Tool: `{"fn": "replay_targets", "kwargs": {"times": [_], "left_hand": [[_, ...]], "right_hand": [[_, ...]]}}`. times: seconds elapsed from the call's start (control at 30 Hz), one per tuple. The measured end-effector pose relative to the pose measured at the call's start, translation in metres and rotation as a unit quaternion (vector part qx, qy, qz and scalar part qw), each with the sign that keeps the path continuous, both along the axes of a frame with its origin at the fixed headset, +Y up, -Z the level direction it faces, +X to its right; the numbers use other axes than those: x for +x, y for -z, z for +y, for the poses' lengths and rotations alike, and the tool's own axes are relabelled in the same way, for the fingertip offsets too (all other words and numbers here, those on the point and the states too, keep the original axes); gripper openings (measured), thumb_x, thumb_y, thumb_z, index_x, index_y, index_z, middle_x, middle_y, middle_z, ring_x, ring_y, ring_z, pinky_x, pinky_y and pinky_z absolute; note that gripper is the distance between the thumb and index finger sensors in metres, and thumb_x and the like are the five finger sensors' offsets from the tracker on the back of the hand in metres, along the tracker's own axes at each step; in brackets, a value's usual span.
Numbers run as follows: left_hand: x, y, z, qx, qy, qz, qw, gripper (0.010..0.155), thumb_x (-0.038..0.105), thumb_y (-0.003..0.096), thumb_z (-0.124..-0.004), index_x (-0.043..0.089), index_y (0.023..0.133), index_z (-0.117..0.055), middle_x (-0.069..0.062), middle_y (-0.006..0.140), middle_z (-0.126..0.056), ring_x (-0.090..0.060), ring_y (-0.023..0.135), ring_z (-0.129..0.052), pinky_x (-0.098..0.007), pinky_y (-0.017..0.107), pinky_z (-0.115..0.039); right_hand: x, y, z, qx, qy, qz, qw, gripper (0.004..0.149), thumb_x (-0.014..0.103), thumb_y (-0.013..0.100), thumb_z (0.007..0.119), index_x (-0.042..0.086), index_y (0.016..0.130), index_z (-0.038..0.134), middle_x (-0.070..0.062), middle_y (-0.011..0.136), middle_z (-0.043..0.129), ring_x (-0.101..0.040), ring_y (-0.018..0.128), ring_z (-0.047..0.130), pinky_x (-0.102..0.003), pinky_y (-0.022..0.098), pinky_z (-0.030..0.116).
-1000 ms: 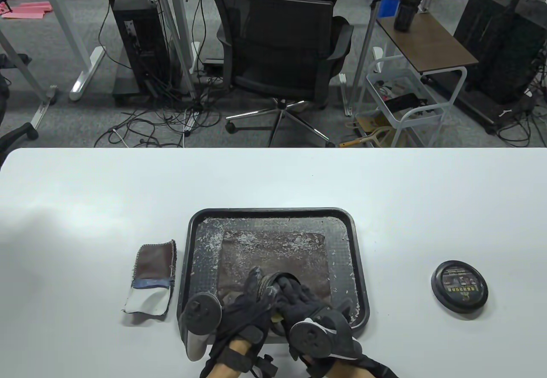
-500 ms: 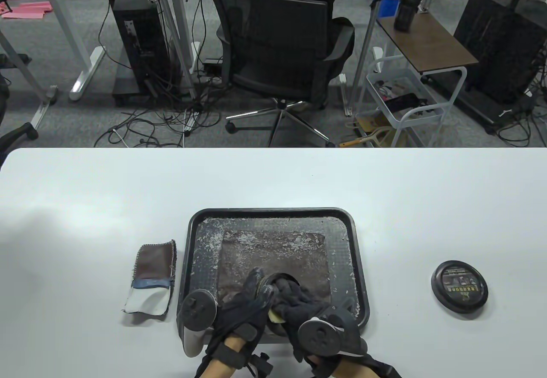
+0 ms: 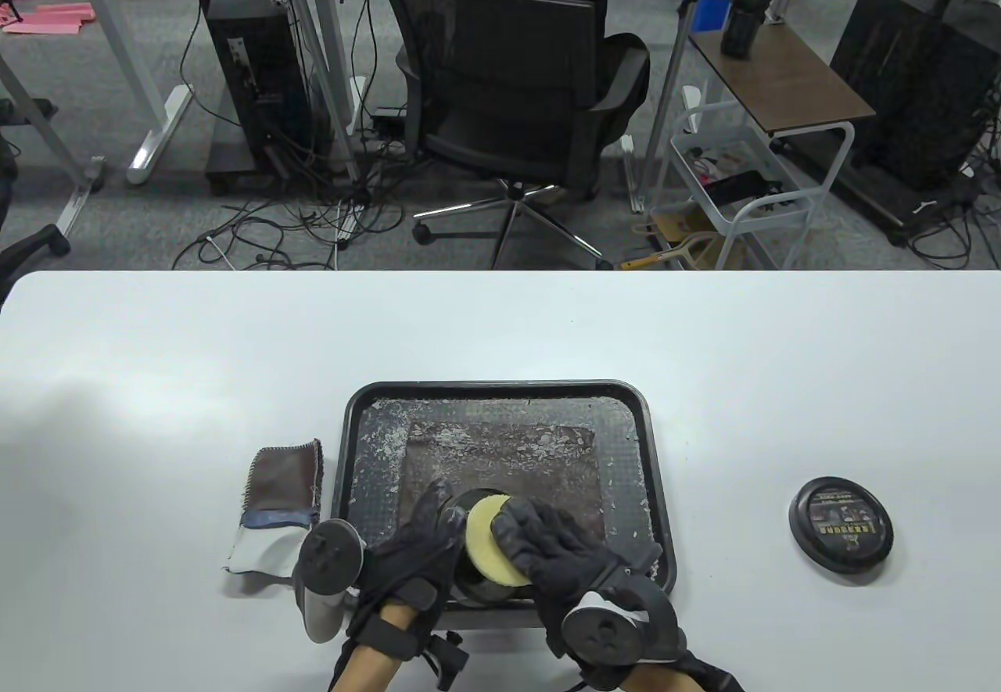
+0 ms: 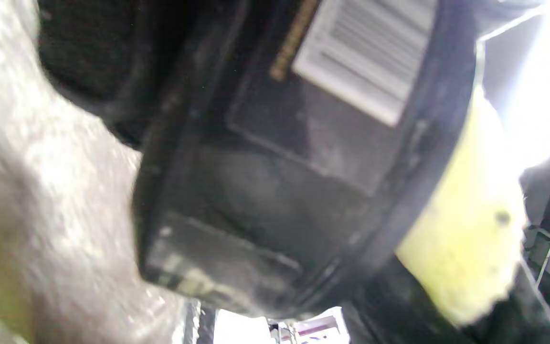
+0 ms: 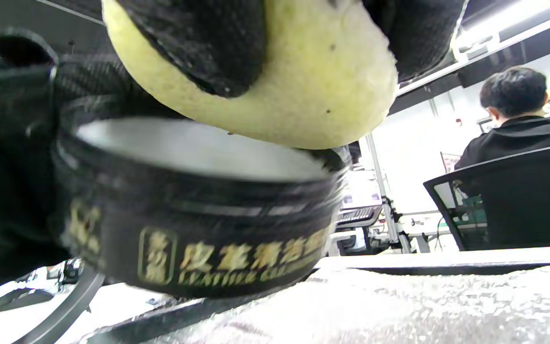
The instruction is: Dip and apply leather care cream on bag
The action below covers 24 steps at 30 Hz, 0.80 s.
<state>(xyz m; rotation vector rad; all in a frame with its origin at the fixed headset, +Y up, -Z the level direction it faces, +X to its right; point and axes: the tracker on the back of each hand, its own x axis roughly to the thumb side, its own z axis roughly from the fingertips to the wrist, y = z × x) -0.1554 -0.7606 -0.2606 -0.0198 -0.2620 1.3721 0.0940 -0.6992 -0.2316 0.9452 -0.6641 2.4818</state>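
Note:
A black jar of leather cream [image 3: 478, 579] is tipped over the near edge of the black tray [image 3: 661, 489], and my left hand [image 3: 434, 520] grips it round the side. My right hand [image 3: 532, 536] pinches a round yellow sponge [image 3: 491, 539] just above the jar's open mouth. In the right wrist view the sponge [image 5: 275, 86] hangs over the pale cream inside the jar [image 5: 198, 229]. The left wrist view shows the jar's underside [image 4: 303, 157] with a barcode and the sponge [image 4: 466, 248] past it. The brown leather piece [image 3: 500, 465], flecked white, lies flat in the tray.
The jar's black lid [image 3: 841, 530] lies on the white table to the right. A folded brown and white cloth [image 3: 278, 516] sits left of the tray. A person sits in an office chair [image 3: 508, 82] beyond the table's far edge.
My right hand has lifted the sponge out of the jar, so its yellow face now shows. My left hand has shifted slightly left with the jar.

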Motion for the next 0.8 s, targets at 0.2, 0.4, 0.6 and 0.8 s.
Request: {"fn": "replay_targets", "kwargs": {"times": [0.2, 0.4, 0.6, 0.8], "left_hand": [[-0.039, 0.000, 0.008, 0.009, 0.041, 0.058, 0.997, 0.084, 0.060, 0.0583, -0.064, -0.005, 0.108, -0.045, -0.032, 0.071, -0.080, -0.041, 0.035, -0.101, -0.038, 0.019, -0.089], [-0.092, -0.006, 0.020, 0.015, 0.100, 0.145, 0.984, 0.085, 0.061, 0.0576, -0.056, -0.005, 0.108, -0.044, -0.029, 0.067, -0.084, -0.033, 0.025, -0.101, -0.032, 0.011, -0.086], [-0.153, -0.020, 0.025, -0.007, 0.138, 0.257, 0.956, 0.079, 0.056, 0.0573, -0.053, -0.007, 0.106, -0.050, -0.027, 0.059, -0.091, -0.027, 0.015, -0.101, -0.028, 0.004, -0.085], [-0.206, -0.037, 0.020, -0.060, 0.160, 0.358, 0.918, 0.075, 0.051, 0.0578, -0.055, -0.008, 0.103, -0.057, -0.021, 0.051, -0.096, -0.021, 0.009, -0.101, -0.025, 0.000, -0.084]], "right_hand": [[0.015, 0.007, -0.001, -0.014, 0.015, -0.027, 0.999, 0.053, 0.022, 0.040, 0.087, 0.015, 0.092, 0.080, -0.017, 0.092, 0.087, -0.040, 0.078, 0.090, -0.051, 0.053, 0.078], [0.030, 0.015, -0.004, -0.030, 0.020, -0.048, 0.998, 0.054, 0.022, 0.040, 0.088, 0.014, 0.092, 0.080, -0.018, 0.092, 0.087, -0.041, 0.077, 0.090, -0.051, 0.053, 0.078], [0.037, 0.019, -0.007, -0.042, 0.020, -0.058, 0.997, 0.054, 0.022, 0.040, 0.088, 0.013, 0.093, 0.079, -0.019, 0.092, 0.088, -0.041, 0.077, 0.090, -0.051, 0.053, 0.079], [0.036, 0.021, -0.010, -0.051, 0.009, -0.057, 0.997, 0.054, 0.023, 0.040, 0.088, 0.013, 0.093, 0.079, -0.019, 0.092, 0.088, -0.041, 0.077, 0.091, -0.051, 0.052, 0.079]]}}
